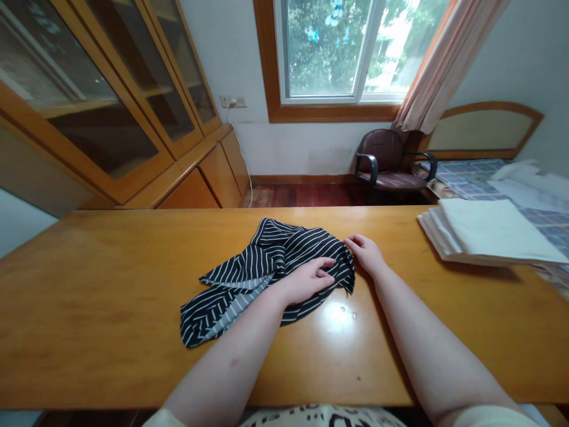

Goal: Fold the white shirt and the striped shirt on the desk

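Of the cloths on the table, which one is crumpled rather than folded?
The black cloth with white stripes, mid-table, with the left hand on it and the right hand at its edge. The white pile at the right end lies folded.

Black, white-striped cloth (267,270); orange-brown table (111,284)

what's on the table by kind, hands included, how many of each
striped cloth: 1
stack of white folded cloths: 1
hands on the striped cloth: 2, the left hand and the right hand
total: 4
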A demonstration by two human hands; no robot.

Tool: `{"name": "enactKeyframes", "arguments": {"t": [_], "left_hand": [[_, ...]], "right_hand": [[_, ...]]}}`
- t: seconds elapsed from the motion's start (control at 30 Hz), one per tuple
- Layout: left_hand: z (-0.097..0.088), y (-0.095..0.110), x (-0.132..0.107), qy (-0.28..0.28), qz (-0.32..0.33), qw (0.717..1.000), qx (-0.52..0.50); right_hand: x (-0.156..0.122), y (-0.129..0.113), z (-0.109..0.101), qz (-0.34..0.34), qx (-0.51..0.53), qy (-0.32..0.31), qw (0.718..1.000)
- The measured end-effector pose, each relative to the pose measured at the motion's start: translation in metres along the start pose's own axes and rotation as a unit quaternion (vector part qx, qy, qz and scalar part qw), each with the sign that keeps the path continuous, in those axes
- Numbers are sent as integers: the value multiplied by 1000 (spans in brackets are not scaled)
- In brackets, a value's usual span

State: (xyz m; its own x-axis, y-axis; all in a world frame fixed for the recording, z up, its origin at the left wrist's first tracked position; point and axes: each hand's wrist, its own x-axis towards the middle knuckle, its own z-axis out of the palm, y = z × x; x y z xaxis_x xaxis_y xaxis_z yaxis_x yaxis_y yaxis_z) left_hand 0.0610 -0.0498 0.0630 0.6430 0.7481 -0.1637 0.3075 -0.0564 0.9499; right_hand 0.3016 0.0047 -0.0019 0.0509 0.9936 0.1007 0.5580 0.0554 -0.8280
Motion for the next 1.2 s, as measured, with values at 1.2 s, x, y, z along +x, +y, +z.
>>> {"name": "enactKeyframes", "arguments": {"t": [1.2], "left_hand": [[-81,-23,-73,22,-111,980,165]], "right_hand": [[-1,-3,4,-78,16,183,980]]}}
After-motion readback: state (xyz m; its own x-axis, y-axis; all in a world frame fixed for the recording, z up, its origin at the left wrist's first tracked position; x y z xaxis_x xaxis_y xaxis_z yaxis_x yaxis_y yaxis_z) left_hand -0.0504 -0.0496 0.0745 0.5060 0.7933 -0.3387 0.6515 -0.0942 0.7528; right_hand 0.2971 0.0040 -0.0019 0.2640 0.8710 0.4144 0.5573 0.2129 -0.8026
